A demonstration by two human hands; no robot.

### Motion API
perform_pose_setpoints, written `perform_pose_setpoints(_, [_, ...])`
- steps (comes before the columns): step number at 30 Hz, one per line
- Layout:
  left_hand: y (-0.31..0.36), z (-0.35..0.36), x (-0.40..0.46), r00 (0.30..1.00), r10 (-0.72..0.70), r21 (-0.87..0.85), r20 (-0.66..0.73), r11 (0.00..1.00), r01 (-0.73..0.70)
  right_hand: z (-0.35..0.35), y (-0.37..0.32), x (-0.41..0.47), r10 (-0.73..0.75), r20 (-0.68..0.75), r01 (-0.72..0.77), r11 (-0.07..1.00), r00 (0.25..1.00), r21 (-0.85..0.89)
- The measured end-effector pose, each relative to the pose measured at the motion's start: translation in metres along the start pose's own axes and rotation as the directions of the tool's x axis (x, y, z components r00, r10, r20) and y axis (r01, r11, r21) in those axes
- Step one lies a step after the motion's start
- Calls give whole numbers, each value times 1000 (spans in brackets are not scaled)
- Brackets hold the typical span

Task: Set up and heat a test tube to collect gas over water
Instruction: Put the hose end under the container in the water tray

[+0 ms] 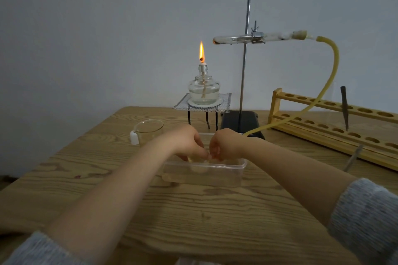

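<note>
A test tube (237, 39) is clamped level on the stand (245, 71), with a stopper (299, 35) in its right end. A yellow rubber tube (331, 66) curves from the stopper down to my right hand (225, 143). The tube's end is hidden behind that hand's curled fingers. Both hands reach into a clear plastic tub (226, 171) of water. My left hand (188, 142) curls its fingers round a small glass vessel (198, 162) in the water, its fingertips meeting those of my right hand. The lit alcohol lamp (203, 90) stands left of the test tube's closed end.
The lamp sits on wire gauze over a tripod (202, 104). A beaker (150, 131) and a white lamp cap (134, 137) stand left of the tub. A wooden test tube rack (323, 127) holding a dark pointed tool (344, 107) lies at right. A metal tool (353, 157) lies beside the rack.
</note>
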State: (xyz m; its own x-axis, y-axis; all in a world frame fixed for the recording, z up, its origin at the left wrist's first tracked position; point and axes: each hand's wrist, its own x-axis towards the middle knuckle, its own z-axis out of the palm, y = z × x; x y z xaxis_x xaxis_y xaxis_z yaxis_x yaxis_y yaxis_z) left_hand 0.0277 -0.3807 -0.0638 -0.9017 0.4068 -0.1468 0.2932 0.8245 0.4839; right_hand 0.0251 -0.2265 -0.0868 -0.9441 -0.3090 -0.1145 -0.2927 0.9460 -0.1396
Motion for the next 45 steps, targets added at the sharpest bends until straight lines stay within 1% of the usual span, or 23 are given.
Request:
perform_pose_setpoints(8, [0, 4, -1, 999, 9, -47, 33, 999, -8, 2, -1, 1, 6, 28, -4, 997, 1000, -73])
perform_pose_setpoints(13, [2, 3, -1, 999, 18, -56, 51, 998, -15, 3, -3, -1, 24, 5, -23, 994, 1000, -109])
perform_pose_setpoints(18, [2, 2, -2, 999, 4, -65, 52, 998, 0, 3, -6, -5, 43, -12, -44, 993, 999, -106])
perform_pose_setpoints(24, [2, 1, -1, 998, -7, -68, 55, 998, 10, 2, -8, -9, 64, -51, -74, 973, 997, -218])
perform_pose_setpoints(29, [1, 1, -1, 998, -8, -68, 62, 998, 12, 5, -7, -8, 82, -45, -90, 972, 996, -218])
perform_pose_setpoints(36, [2, 0, -3, 998, -10, -60, 64, 998, 14, 3, -6, -9, 61, -53, -71, 974, 997, -214])
perform_pose_setpoints(45, [-1, -3, -6, 997, 5, -93, 74, 996, 2, 6, -8, -7, 94, -56, -102, 981, 994, -166])
